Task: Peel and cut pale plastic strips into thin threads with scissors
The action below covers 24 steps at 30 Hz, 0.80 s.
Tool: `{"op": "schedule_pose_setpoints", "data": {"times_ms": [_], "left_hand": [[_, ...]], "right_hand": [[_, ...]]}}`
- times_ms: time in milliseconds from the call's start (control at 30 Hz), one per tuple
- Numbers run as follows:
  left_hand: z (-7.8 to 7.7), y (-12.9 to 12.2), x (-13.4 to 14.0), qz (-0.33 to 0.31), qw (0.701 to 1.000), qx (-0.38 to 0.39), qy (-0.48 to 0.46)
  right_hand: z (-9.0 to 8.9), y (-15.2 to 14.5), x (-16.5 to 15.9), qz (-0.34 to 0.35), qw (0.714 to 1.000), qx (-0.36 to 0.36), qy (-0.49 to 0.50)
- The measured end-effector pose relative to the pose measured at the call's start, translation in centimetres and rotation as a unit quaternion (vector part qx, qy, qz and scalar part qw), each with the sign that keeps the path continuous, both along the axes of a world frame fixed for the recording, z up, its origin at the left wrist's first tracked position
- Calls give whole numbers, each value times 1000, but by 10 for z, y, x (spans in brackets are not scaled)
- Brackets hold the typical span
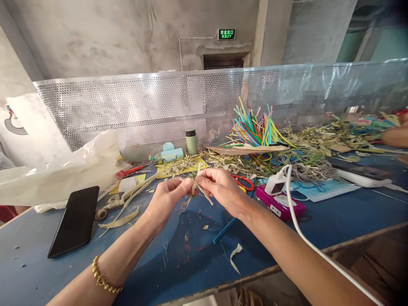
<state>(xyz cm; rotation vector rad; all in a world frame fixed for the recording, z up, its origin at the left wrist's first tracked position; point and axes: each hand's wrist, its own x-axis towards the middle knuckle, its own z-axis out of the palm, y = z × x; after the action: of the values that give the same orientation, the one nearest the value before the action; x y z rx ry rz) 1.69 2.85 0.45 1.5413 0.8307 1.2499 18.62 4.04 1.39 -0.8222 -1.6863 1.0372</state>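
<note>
Over the middle of the blue table, my left hand (170, 197) and my right hand (221, 189) meet fingertip to fingertip. Both are closed in a pinch on a small bundle of dried plant strips (199, 167), which looks twisted or braided. One pale end sticks up between the fingers and another points down to the right; the rest is hidden by the fingers. Below, a loose pale strip (236, 258) and small scraps lie on the table. Red-handled scissors (245, 182) lie just behind my right hand, with a blue stick (225, 230) under my right wrist.
A black phone (75, 221) and long dried strips (123, 216) lie left. A magenta power strip (280, 204) with a white charger cable (291, 199) sits right. Colourful pipe cleaners (256, 129), a green bottle (191, 142) and a perforated metal screen (143, 110) stand behind. Another person's hand (395, 137) shows far right.
</note>
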Motion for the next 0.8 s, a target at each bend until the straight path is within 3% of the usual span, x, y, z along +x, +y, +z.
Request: {"op": "schedule_pose_setpoints", "data": {"times_ms": [267, 500, 800], "left_hand": [[-7, -5, 8, 38, 999, -3, -31], [-5, -5, 8, 12, 999, -21, -26], [-5, -3, 4, 45, 999, -4, -25]], "right_hand": [[-8, 5, -2, -23, 996, 64, -49], [-6, 6, 0, 5, 995, 85, -59], [0, 0, -3, -2, 997, 78, 9]]}}
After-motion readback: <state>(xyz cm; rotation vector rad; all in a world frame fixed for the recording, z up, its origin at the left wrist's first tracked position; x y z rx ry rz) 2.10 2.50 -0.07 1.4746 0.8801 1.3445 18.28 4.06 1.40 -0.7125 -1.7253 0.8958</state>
